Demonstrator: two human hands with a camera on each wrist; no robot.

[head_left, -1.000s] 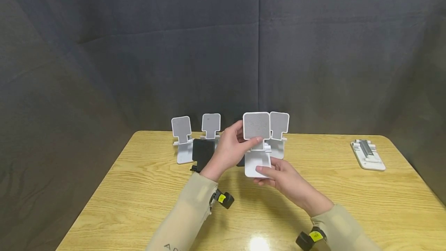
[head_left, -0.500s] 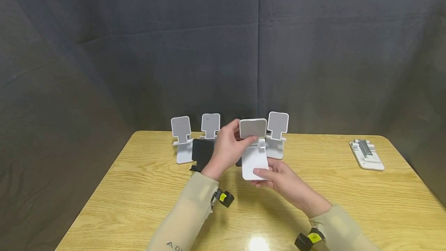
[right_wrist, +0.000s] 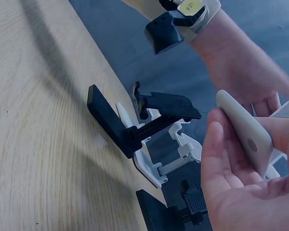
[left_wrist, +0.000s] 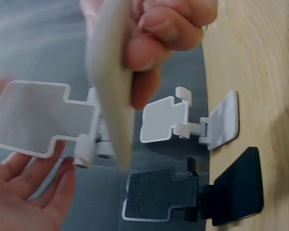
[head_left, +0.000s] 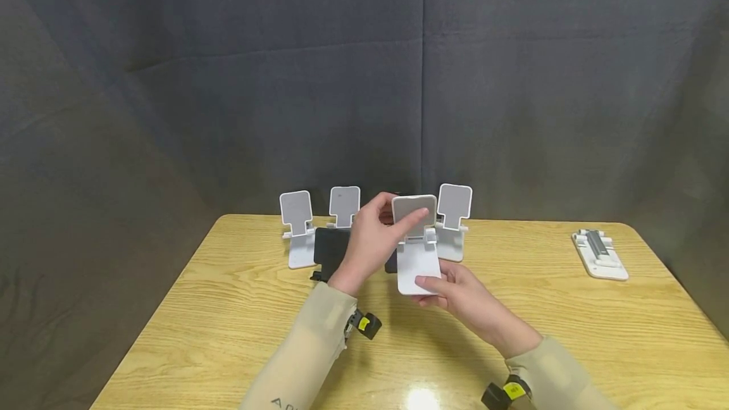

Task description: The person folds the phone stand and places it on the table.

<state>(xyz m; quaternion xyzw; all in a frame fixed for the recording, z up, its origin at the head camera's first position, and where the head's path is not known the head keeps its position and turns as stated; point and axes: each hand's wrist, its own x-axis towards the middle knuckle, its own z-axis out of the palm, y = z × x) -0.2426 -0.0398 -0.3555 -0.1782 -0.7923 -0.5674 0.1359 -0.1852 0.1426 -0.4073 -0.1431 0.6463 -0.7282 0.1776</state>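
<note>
A white folding phone stand (head_left: 417,267) with a grey pad is held up off the table between both hands. My left hand (head_left: 369,239) grips its upper plate (left_wrist: 43,118), thumb across the pad and fingers behind. Lower down, my right hand (head_left: 467,296) pinches the stand's flat base (right_wrist: 248,132) at its right edge, thumb on top. Behind the held stand, a white phone stand (head_left: 454,207) stands unfolded on the table. Part of a black one (left_wrist: 159,192) shows in the left wrist view, mostly hidden by my hands in the head view.
Left of my hands stand two unfolded white phone stands (head_left: 297,214) (head_left: 344,204) and a black one (head_left: 330,247). A folded white stand (head_left: 600,255) lies at the right of the wooden table (head_left: 228,321). A dark cloth (head_left: 319,81) hangs behind.
The held stand's upper plate has tilted relative to its base, and the stand has shifted slightly left and down. My left thumb has moved up from near the hinge onto the pad.
</note>
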